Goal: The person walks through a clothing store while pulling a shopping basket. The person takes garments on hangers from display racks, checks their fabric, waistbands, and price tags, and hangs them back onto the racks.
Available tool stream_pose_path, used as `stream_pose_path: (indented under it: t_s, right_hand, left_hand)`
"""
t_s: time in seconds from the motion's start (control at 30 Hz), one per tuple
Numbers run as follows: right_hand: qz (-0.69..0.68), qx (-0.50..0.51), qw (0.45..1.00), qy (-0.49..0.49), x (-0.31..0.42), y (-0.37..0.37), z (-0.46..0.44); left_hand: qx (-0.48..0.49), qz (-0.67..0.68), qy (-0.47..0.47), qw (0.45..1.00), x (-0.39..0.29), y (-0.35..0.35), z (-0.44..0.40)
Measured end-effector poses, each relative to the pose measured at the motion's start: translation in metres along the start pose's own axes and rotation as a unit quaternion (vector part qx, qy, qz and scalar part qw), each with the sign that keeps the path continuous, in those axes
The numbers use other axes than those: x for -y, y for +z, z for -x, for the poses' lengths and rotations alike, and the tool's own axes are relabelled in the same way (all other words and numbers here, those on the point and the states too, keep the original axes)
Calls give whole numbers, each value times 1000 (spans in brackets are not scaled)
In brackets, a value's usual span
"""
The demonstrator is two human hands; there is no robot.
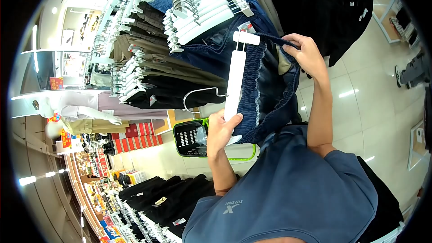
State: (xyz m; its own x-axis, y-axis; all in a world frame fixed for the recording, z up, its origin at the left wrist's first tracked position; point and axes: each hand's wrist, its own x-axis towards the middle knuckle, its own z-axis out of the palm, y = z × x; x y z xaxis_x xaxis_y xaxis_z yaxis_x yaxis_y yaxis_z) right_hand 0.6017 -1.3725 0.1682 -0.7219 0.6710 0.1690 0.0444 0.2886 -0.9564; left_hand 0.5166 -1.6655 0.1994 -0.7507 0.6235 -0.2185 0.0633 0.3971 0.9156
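My left hand (219, 131) is closed around the lower end of a white clip hanger (234, 83), thumb lying across it. The hanger's metal hook points left. Dark blue jeans (270, 103) with a ribbed elastic waistband are attached to the hanger by its white clips. My right hand (307, 56) pinches the waistband's far edge between thumb and fingers. The waistband is pulled apart, so the dark inside and a patch of beige lining show. A small red and white tag (246, 28) sits near the upper clip.
More jeans on white hangers (207, 15) hang just ahead, beside brown and black trousers (171, 91). A black shopping basket (191, 138) with a green handle stands at lower left. Black garments (168, 198) hang below it. Another person's leg (414, 69) shows at far right.
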Motion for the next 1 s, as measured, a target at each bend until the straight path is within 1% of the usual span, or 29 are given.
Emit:
stream_pose_path:
  t_s: [0.07,0.17,0.27,0.37,0.47,0.5,0.6,0.63,0.67,0.73,0.77,0.87,0.9,0.93,1.0]
  right_hand:
    - [-38,29,999,10,0,-1,-1]
    - [-43,21,999,-21,-9,1,-3]
    - [-86,22,996,-27,-4,2,-2]
    - [-127,31,991,1,-10,4,-3]
    - [-47,54,997,13,8,2,-1]
    - [-42,64,997,14,15,1,2]
    - [44,28,997,-50,13,3,1]
    - [72,-5,995,-67,13,2,2]
    - [71,-15,996,-51,13,2,2]
    - [67,-33,997,-17,15,-1,2]
    - [75,-52,995,-33,15,-1,2]
    - [69,-27,997,-12,23,1,8]
    - [93,-18,995,-32,23,3,9]
    - [113,-4,993,-41,24,5,9]
    - [147,-6,985,-85,27,10,13]
  left_hand:
    - [6,-5,3,1000,-5,1,2]
    - [18,-31,2,999,-14,1,5]
    - [20,-35,10,999,-17,2,7]
    - [25,-3,13,1000,-17,3,7]
    - [10,32,-1,999,-11,5,6]
    - [13,45,-1,999,-9,5,5]
    - [21,74,2,997,-4,3,1]
    - [24,76,2,997,-3,4,0]
    - [26,78,2,997,-3,4,-1]
    - [54,105,-26,993,-5,5,-4]
    - [68,119,-40,990,-6,6,-5]
    - [98,73,-66,990,4,9,-10]
    - [102,27,-44,993,7,11,-11]
    - [110,7,-47,993,7,11,-11]
    - [128,-31,-53,990,8,12,-12]
